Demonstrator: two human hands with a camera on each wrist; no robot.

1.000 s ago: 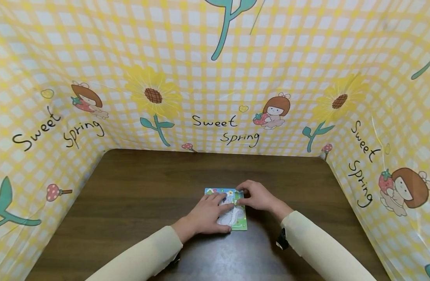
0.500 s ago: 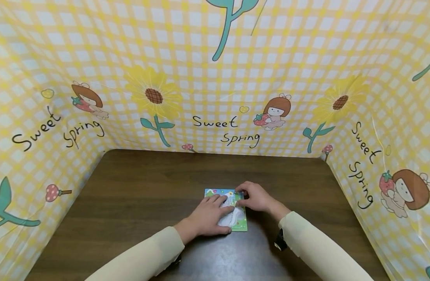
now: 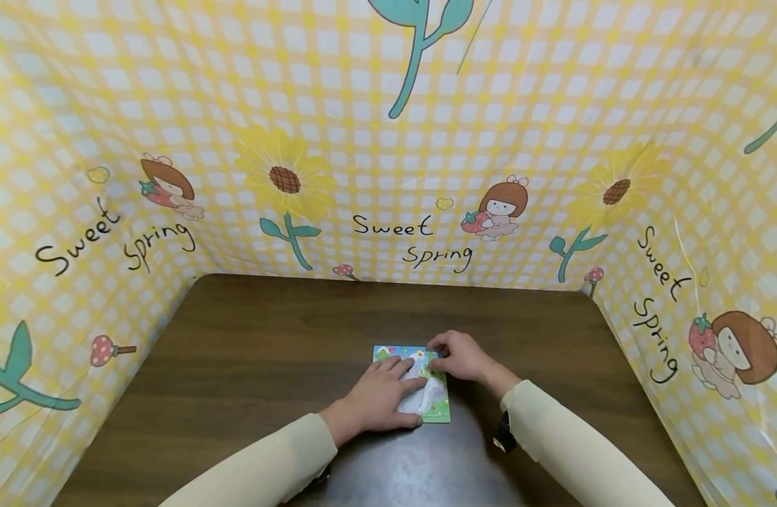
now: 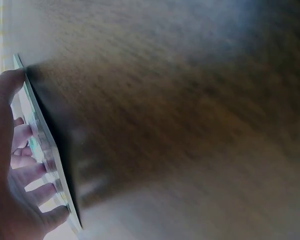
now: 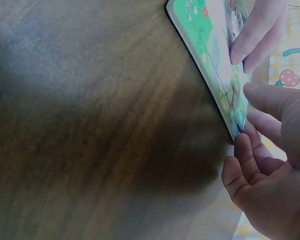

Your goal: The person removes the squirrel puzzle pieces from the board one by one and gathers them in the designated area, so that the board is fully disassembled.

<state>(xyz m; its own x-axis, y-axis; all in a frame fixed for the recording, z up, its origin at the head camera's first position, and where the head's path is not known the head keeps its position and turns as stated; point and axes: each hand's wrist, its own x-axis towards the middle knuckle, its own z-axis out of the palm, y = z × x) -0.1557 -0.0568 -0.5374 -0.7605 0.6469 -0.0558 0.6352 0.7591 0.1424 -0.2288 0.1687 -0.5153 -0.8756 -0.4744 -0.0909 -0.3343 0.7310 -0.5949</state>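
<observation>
A flat jigsaw puzzle point(image 3: 440, 410) with a green and blue printed border lies on the table; a pale figure fills its middle. My left hand point(image 3: 383, 398) spreads over its left part, thumb near the front edge and fingers reaching across the picture. At the far right corner my right hand point(image 3: 467, 356) bends in, thumb and forefinger tips on the surface a little apart. The right wrist view shows its thumb on the puzzle pieces point(image 5: 235, 97) and the other fingers curled beside the corner. I cannot tell whether a piece is pinched there.
The dark wooden table point(image 3: 268, 331) surrounds the puzzle on all sides. Yellow checked cloth point(image 3: 388, 169) with flowers and "Sweet Spring" lettering hangs along the back and both sides. A dark band point(image 3: 505, 434) shows under the right sleeve.
Both hands keep nearly the same place on the puzzle. The whole head view has shifted slightly, so everything appears a little lower.
</observation>
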